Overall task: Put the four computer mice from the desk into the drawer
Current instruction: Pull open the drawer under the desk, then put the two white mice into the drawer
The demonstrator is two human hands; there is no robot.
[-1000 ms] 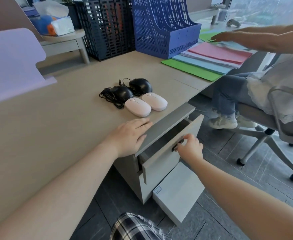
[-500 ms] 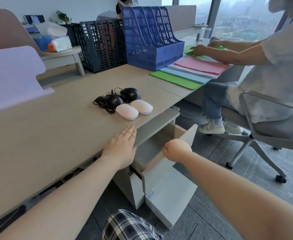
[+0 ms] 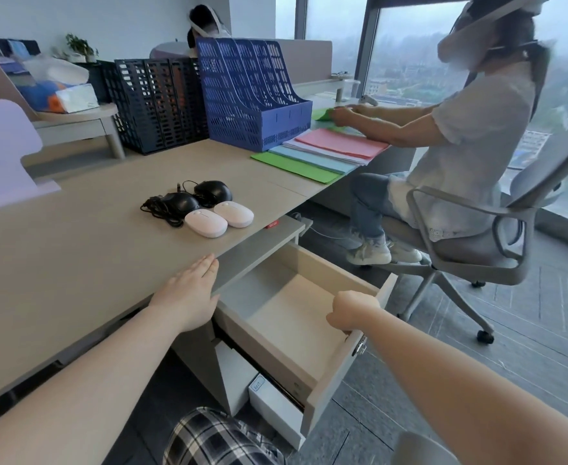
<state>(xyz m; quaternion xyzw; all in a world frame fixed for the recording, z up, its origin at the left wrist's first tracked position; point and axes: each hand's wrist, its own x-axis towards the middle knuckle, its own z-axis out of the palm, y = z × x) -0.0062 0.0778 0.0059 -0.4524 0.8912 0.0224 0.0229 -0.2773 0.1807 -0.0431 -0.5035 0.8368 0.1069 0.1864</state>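
Two black wired mice point(image 3: 179, 202) point(image 3: 213, 192) and two white mice point(image 3: 206, 222) point(image 3: 234, 214) lie grouped on the beige desk point(image 3: 74, 250), near its front edge. Below the desk edge, the top drawer point(image 3: 286, 317) of a grey cabinet stands pulled far out, with nothing visible inside. My right hand point(image 3: 352, 310) is closed over the drawer's front panel at its handle. My left hand point(image 3: 190, 297) rests flat on the desk edge, fingers together, a short way in front of the mice.
A person sits on a grey office chair point(image 3: 477, 250) to the right, handling coloured folders point(image 3: 323, 152). Blue point(image 3: 252, 99) and black file racks point(image 3: 158, 102) stand at the back of the desk. A lower drawer point(image 3: 269, 397) is slightly out.
My right hand has pulled the top drawer much farther out, exposing its inside. My left hand has stayed on the desk edge. The mice have not moved.
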